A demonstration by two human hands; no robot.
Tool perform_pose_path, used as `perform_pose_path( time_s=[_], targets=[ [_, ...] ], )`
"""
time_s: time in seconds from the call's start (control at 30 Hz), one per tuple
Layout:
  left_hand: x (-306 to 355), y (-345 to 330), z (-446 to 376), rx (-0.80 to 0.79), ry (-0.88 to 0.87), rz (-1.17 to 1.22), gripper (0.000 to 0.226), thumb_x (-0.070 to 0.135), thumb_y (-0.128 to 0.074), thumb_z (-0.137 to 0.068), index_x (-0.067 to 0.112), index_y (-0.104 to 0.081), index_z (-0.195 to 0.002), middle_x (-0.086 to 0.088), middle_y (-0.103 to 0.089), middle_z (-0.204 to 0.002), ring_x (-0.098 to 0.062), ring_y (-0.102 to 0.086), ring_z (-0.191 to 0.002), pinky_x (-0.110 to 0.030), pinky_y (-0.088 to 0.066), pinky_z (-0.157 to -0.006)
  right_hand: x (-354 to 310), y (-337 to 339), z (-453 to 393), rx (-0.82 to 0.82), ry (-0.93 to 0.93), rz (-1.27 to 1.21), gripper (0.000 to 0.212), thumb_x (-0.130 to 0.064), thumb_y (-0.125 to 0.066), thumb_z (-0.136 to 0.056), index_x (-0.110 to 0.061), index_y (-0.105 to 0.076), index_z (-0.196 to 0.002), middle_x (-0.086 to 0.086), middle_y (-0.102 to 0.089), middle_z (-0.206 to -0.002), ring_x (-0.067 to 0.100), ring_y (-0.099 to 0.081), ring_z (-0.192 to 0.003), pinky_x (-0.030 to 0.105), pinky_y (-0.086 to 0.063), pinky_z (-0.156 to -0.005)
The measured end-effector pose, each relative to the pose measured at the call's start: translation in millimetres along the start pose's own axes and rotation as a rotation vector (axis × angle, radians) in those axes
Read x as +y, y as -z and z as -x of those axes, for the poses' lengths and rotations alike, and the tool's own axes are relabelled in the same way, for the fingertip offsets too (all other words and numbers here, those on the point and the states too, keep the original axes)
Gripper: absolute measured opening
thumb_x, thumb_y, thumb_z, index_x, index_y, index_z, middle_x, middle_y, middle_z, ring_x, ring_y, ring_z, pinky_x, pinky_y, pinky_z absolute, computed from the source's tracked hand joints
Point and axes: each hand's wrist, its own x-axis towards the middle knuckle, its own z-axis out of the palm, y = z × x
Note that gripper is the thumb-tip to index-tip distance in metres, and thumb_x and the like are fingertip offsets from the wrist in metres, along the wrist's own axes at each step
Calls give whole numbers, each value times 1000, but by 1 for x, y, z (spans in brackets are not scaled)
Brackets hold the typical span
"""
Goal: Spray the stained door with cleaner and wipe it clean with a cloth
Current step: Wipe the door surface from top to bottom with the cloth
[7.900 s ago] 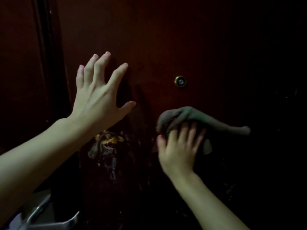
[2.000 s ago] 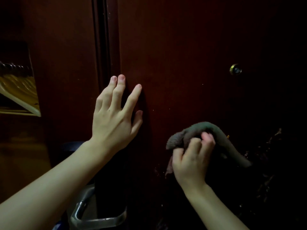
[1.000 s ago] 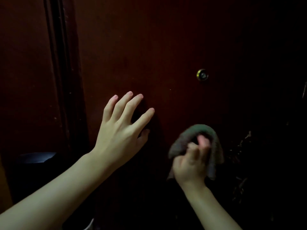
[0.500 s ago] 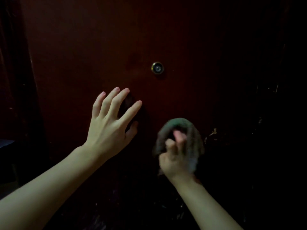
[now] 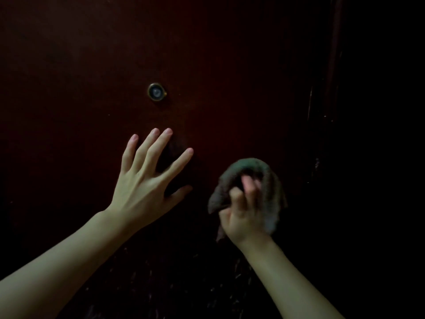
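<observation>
A dark red-brown door [image 5: 230, 77] fills the dim view. My left hand [image 5: 147, 180] is spread with fingers apart, fingertips resting on the door just below the peephole. My right hand [image 5: 243, 215] is closed on a bunched grey-green cloth [image 5: 259, 178] that arches over my fingers, held against the door to the right of my left hand. Faint pale smears and flecks [image 5: 230, 288] show on the lower door beneath both hands. No spray bottle is in sight.
A small brass peephole [image 5: 156, 91] sits above my left hand. The door's right edge or frame [image 5: 331, 88] runs vertically at the right, with blackness beyond it. The lighting is very low.
The view has swung right across the door, so the left frame and handle have left the picture. My right hand has kept the cloth bunched against the door; my left hand stays spread on it.
</observation>
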Motion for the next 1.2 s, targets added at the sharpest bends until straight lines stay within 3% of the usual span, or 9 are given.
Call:
perform_pose_path(
  time_s=[0.2,0.27,0.43,0.53,0.67,0.83,0.97,1.07,1.2],
  targets=[
    [39,-6,-22,14,-13,29,77,60,-59,-78,23,-40,-143,-22,-27,-151,-38,-25,-142,-58,-17,-115,46,23,8,69,-299,131,26,-14,-43,-75,-7,-42,-100,21,-36,-126,44,-39,-118,56,-36,-99],
    [51,-8,-29,18,-23,38,80,60,-58,-76,23,-38,-144,-22,-27,-152,-37,-25,-142,-58,-18,-115,29,22,-1,39,-267,97,31,-17,-45,-74,-8,-43,-104,19,-36,-127,43,-40,-117,57,-36,-100],
    [62,-9,-49,35,-39,52,88,60,-69,-70,22,-39,-144,-22,-27,-152,-38,-24,-142,-57,-17,-115,29,16,-26,-65,42,-58,33,-29,-45,-79,-15,-42,-109,9,-35,-129,34,-37,-116,48,-36,-101],
    [64,-8,-53,29,-21,44,88,69,-58,-70,21,-43,-142,-21,-29,-152,-38,-25,-142,-55,-15,-116,62,24,-8,3,-105,43,36,-23,-43,-72,-12,-43,-107,13,-36,-128,39,-36,-115,49,-33,-100],
    [72,-9,-55,1,18,16,88,73,-54,-69,21,-47,-139,-21,-33,-149,-39,-26,-140,-56,-14,-116,83,42,18,-15,-126,159,33,-14,-40,-71,-9,-43,-103,17,-39,-123,38,-48,-103,53,-49,-86],
    [81,-10,-65,4,52,-2,86,75,-50,-71,19,-52,-136,-23,-40,-142,-39,-30,-136,-57,-17,-113,80,46,-67,-2,-175,75,40,-19,-40,-74,-8,-43,-113,24,-47,-131,44,-53,-111,46,-52,-84],
    [81,-9,-65,9,48,-8,85,73,-51,-72,20,-50,-138,-22,-39,-144,-40,-30,-137,-57,-18,-114,94,51,-125,43,-127,163,39,-16,-40,-77,-8,-42,-115,23,-47,-134,44,-50,-116,48,-46,-93],
    [80,-9,-63,9,46,-10,83,72,-50,-74,20,-50,-139,-22,-38,-145,-39,-29,-138,-57,-18,-115,96,44,-87,65,-118,209,39,-17,-43,-76,-9,-44,-114,24,-51,-130,41,-44,-114,49,-43,-96],
    [78,-10,-61,4,42,-4,83,72,-51,-74,20,-49,-140,-22,-39,-146,-39,-30,-139,-58,-19,-114,87,35,23,1,-139,192,31,-18,-40,-75,-8,-43,-105,20,-41,-124,40,-41,-110,55,-50,-82]
  ],
)
